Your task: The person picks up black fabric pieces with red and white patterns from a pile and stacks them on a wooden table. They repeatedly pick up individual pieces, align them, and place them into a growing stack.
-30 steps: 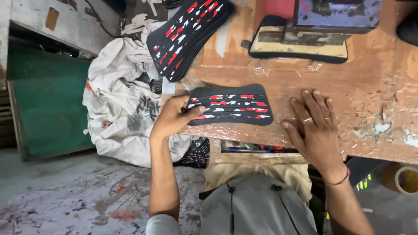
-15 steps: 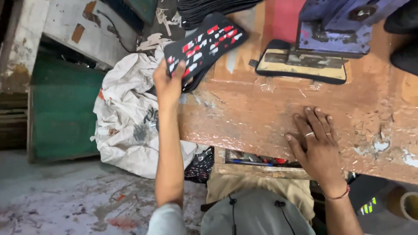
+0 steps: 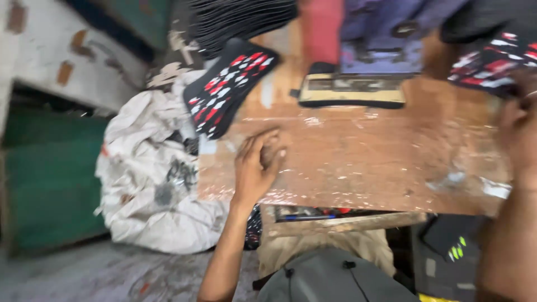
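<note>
My left hand (image 3: 254,168) hovers over the left edge of the worn wooden table (image 3: 363,162), fingers loosely curled and holding nothing. Above it a black flat piece with red and white marks (image 3: 229,95) lies on a pile that overhangs the table's left edge. My right hand (image 3: 520,128) is blurred at the right edge of the view. It sits just under another black, red and white patterned piece (image 3: 495,59), and I cannot tell whether it grips that piece.
A flat black and tan block (image 3: 352,89) lies at the back of the table before a blue machine (image 3: 380,45). A stack of dark pieces (image 3: 240,19) sits at the top. A white sack (image 3: 162,184) and a green box (image 3: 50,173) stand left of the table.
My left hand put the patterned piece on the left pile and drew back toward me, empty. My right hand left the tabletop and moved right, up toward the other patterned piece.
</note>
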